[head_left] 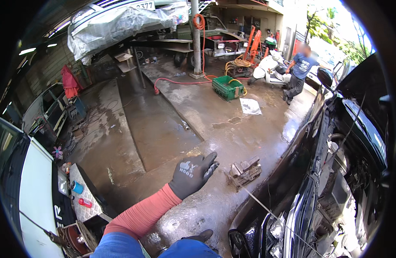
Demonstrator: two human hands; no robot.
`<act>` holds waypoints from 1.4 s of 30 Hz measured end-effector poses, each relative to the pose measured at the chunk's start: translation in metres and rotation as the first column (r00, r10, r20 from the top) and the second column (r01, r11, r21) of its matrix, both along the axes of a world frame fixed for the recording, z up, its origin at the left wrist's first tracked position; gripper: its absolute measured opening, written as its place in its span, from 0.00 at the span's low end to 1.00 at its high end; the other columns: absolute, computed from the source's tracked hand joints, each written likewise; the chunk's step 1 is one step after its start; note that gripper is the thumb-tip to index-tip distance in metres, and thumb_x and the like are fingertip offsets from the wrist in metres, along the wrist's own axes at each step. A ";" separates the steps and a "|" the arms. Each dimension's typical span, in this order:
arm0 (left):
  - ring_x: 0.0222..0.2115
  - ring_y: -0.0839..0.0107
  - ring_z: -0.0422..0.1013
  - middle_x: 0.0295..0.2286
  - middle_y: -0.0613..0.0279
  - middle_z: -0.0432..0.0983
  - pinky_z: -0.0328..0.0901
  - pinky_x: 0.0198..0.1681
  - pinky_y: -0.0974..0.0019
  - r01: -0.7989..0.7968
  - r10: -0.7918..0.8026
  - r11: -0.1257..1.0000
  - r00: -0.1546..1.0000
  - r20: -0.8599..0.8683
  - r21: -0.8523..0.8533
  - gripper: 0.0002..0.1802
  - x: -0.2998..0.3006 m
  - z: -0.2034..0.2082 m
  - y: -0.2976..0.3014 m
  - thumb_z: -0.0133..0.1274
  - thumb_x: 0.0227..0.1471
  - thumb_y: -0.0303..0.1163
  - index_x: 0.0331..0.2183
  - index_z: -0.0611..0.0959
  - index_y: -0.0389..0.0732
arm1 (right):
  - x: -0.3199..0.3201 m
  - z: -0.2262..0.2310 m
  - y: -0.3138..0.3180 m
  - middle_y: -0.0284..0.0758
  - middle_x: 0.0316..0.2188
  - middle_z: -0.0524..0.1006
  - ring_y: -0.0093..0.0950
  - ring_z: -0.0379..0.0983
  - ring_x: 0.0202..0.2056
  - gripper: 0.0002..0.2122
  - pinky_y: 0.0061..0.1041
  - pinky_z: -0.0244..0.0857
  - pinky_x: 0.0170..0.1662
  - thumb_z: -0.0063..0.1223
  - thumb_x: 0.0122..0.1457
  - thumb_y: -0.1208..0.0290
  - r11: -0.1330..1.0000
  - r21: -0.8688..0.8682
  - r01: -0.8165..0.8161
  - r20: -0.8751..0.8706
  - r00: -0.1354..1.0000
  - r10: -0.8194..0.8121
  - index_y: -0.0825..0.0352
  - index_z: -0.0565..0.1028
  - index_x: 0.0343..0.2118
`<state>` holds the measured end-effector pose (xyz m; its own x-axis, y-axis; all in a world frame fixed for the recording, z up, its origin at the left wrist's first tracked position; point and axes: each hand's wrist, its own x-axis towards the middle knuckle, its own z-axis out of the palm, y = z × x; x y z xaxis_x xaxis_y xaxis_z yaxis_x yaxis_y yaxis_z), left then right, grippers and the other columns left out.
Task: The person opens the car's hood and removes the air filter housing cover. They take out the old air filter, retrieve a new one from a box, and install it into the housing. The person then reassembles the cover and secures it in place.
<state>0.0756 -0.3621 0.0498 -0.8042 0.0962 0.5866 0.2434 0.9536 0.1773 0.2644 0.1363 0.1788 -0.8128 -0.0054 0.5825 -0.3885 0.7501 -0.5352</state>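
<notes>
My left hand (191, 174) wears a dark grey glove with a pale print on its back. It is held out over the wet floor, fingers stretched toward the right, with nothing visible in them. A coral undersleeve and a blue short sleeve cover that arm. Nearest to the hand, just right of the fingertips and apart from them, a rusty metal block resembling a bench vise (245, 172) sits on the floor. From beside it a thin rod (271, 211) slants toward the lower right. My right hand does not show.
At right stands a black car (288, 206) with its engine bay exposed. A white vehicle (38, 185) and a checker-plate box (80, 182) with bottles flank the left. Farther off are a sunken floor channel (159, 133), a green crate (228, 88), a red hose (180, 81) and a person (300, 71) by a white scooter.
</notes>
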 end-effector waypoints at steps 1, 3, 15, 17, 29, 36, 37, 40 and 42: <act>0.27 0.52 0.76 0.26 0.51 0.78 0.69 0.31 0.51 0.019 -0.020 0.999 1.000 -0.014 -0.046 0.18 -0.020 0.014 0.004 0.58 0.60 0.40 0.50 0.82 0.42 | 0.005 -0.003 0.003 0.50 0.38 0.81 0.46 0.76 0.40 0.13 0.45 0.71 0.47 0.57 0.65 0.69 0.998 -0.057 -0.030 -0.024 0.999 0.028 0.79 0.80 0.40; 0.27 0.52 0.76 0.26 0.51 0.78 0.68 0.31 0.52 0.086 -0.094 0.990 0.993 -0.069 -0.115 0.18 -0.060 0.043 0.030 0.58 0.60 0.39 0.49 0.83 0.42 | 0.022 -0.016 0.011 0.47 0.35 0.76 0.45 0.72 0.36 0.10 0.48 0.70 0.40 0.59 0.62 0.70 0.970 -0.222 -0.100 -0.125 0.989 0.073 0.75 0.77 0.35; 0.33 0.52 0.79 0.32 0.46 0.81 0.70 0.38 0.57 0.831 -0.747 0.555 0.519 -0.416 0.040 0.18 -0.132 0.208 0.356 0.57 0.64 0.42 0.45 0.86 0.36 | 0.263 0.016 0.072 0.51 0.74 0.48 0.47 0.47 0.73 0.38 0.45 0.36 0.76 0.46 0.69 0.55 0.875 -0.413 -0.252 -0.537 0.843 -0.011 0.75 0.46 0.72; 0.36 0.53 0.80 0.33 0.47 0.82 0.72 0.42 0.58 0.864 -0.788 0.474 0.503 -0.354 0.171 0.21 -0.131 0.212 0.431 0.55 0.65 0.46 0.46 0.86 0.38 | 0.259 0.020 0.071 0.53 0.74 0.46 0.48 0.45 0.74 0.40 0.46 0.36 0.76 0.47 0.69 0.55 0.882 -0.465 -0.076 -0.615 0.744 -0.260 0.75 0.42 0.72; 0.42 0.43 0.78 0.37 0.38 0.82 0.70 0.50 0.47 0.755 -0.804 0.594 0.561 0.197 0.276 0.24 -0.242 0.078 0.721 0.49 0.63 0.46 0.38 0.87 0.34 | 0.041 0.028 0.174 0.45 0.45 0.78 0.33 0.76 0.48 0.13 0.36 0.69 0.57 0.61 0.55 0.76 0.783 -0.412 0.467 -0.359 0.706 -0.610 0.68 0.74 0.43; 0.43 0.40 0.78 0.38 0.33 0.81 0.70 0.51 0.45 0.785 -0.792 0.594 0.534 0.296 0.175 0.27 -0.295 0.010 0.766 0.49 0.62 0.48 0.39 0.87 0.30 | -0.020 0.031 0.220 0.44 0.47 0.78 0.35 0.76 0.52 0.16 0.36 0.67 0.60 0.61 0.55 0.78 0.806 -0.406 0.431 -0.306 0.766 -0.565 0.71 0.75 0.48; 0.43 0.40 0.77 0.39 0.33 0.81 0.70 0.51 0.45 0.801 -0.795 0.584 0.532 0.293 0.130 0.27 -0.299 0.004 0.770 0.49 0.61 0.47 0.38 0.87 0.30 | -0.024 0.029 0.224 0.43 0.48 0.78 0.34 0.76 0.52 0.17 0.35 0.67 0.61 0.62 0.55 0.79 0.788 -0.434 0.437 -0.290 0.760 -0.582 0.71 0.76 0.48; 0.42 0.39 0.78 0.36 0.33 0.81 0.70 0.48 0.46 0.752 -0.798 0.600 0.535 0.278 0.273 0.27 -0.303 -0.014 0.776 0.51 0.61 0.47 0.34 0.87 0.29 | -0.027 0.026 0.232 0.42 0.48 0.79 0.32 0.76 0.52 0.16 0.34 0.67 0.60 0.63 0.55 0.78 0.758 -0.352 0.549 -0.238 0.731 -0.640 0.71 0.77 0.47; 0.39 0.38 0.78 0.33 0.32 0.80 0.70 0.46 0.45 0.732 -0.800 0.598 0.520 0.300 0.327 0.27 -0.306 -0.023 0.779 0.52 0.61 0.48 0.31 0.86 0.29 | -0.030 0.022 0.239 0.40 0.50 0.76 0.31 0.74 0.53 0.16 0.33 0.65 0.61 0.58 0.59 0.73 0.797 -0.301 0.524 -0.235 0.769 -0.594 0.70 0.75 0.51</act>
<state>-0.2307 0.4164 0.0268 -0.6059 0.7301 0.3161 0.7464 0.3841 0.5434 0.2342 0.3751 0.2004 -0.4142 0.5422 0.7311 -0.1022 0.7704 -0.6293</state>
